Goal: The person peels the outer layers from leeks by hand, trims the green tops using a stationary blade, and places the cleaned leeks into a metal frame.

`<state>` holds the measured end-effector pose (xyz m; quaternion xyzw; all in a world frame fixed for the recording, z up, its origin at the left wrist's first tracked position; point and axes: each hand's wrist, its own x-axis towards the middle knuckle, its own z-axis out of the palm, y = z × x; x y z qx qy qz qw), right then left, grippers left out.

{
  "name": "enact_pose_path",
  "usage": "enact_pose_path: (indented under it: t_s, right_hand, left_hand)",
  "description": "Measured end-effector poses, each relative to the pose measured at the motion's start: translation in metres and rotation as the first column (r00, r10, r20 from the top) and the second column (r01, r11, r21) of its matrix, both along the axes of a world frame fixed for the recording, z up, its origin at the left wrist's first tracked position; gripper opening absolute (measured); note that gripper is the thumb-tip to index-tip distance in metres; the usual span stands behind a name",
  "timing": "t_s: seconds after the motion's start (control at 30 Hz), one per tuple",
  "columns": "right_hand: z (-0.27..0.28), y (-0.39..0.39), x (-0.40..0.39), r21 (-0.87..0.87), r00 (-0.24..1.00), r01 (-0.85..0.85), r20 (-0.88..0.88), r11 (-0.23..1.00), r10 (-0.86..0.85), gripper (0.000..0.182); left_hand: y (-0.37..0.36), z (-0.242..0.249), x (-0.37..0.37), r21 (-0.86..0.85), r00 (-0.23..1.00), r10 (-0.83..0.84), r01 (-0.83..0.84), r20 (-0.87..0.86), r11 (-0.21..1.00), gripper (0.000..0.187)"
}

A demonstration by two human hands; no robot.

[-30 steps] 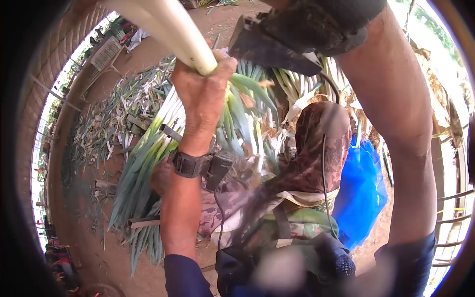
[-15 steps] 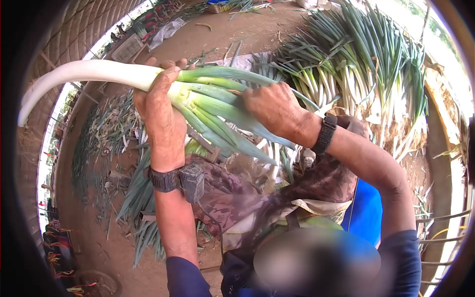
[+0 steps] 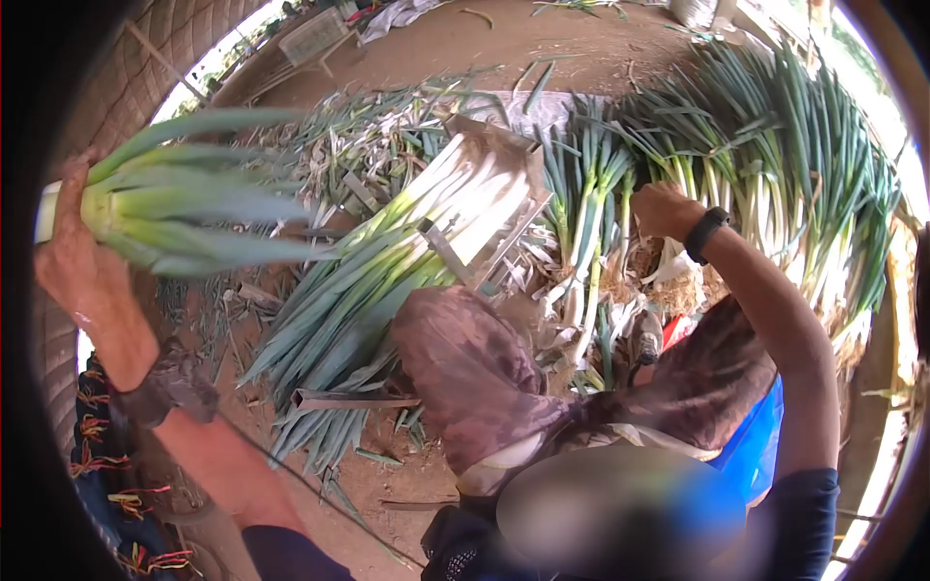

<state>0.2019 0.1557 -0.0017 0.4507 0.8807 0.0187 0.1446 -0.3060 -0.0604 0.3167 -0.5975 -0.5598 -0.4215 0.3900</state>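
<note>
Far to the left, my left hand (image 3: 85,257) is wrapped around a thick leek (image 3: 179,198), just where its white shank turns into fanned green leaves. The leaves point right and are smeared by motion; most of the shank is cut off by the view's edge. My right hand (image 3: 666,209) is closed in a fist in front of the standing leeks (image 3: 756,174) at the right. Its fingertips are turned away, so whatever may be in them is hidden. Between my hands, a metal frame (image 3: 531,208) cradles a bundle of leeks (image 3: 407,223), white ends up to the right.
Leaf trimmings (image 3: 358,136) litter the dirt floor behind the frame. A few leeks (image 3: 591,203) stand between the frame and the right-hand pile. My knees (image 3: 465,349) are close to the frame. A blue seat or bag (image 3: 754,441) is under my right thigh. Colourful ties (image 3: 126,504) hang at lower left.
My left hand has swung left, carrying the leek away from the middle. My right hand has come off its leaves and moved right. The framed bundle, largely hidden before, now shows.
</note>
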Motion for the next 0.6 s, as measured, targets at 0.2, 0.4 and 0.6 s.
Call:
enact_pose_path:
  t_s: [0.2,0.4,0.6]
  right_hand:
    - [-0.033,0.032,-0.061,-0.133,0.987,-0.029,-0.158,0.991,0.008,0.029]
    - [-0.097,0.039,-0.124,-0.154,0.923,-0.154,-0.375,0.976,0.086,0.011]
    - [-0.130,0.072,-0.195,0.031,0.717,-0.247,-0.667,0.969,0.204,0.035]
  left_hand:
    - [0.042,-0.065,-0.033,-0.260,0.982,0.090,-0.132,-0.168,0.957,0.053]
    - [0.136,-0.252,-0.032,-0.680,0.900,0.260,-0.435,-0.350,0.590,0.064]
    - [0.195,-0.380,-0.020,-0.963,0.961,0.238,-0.191,-0.143,0.192,0.073]
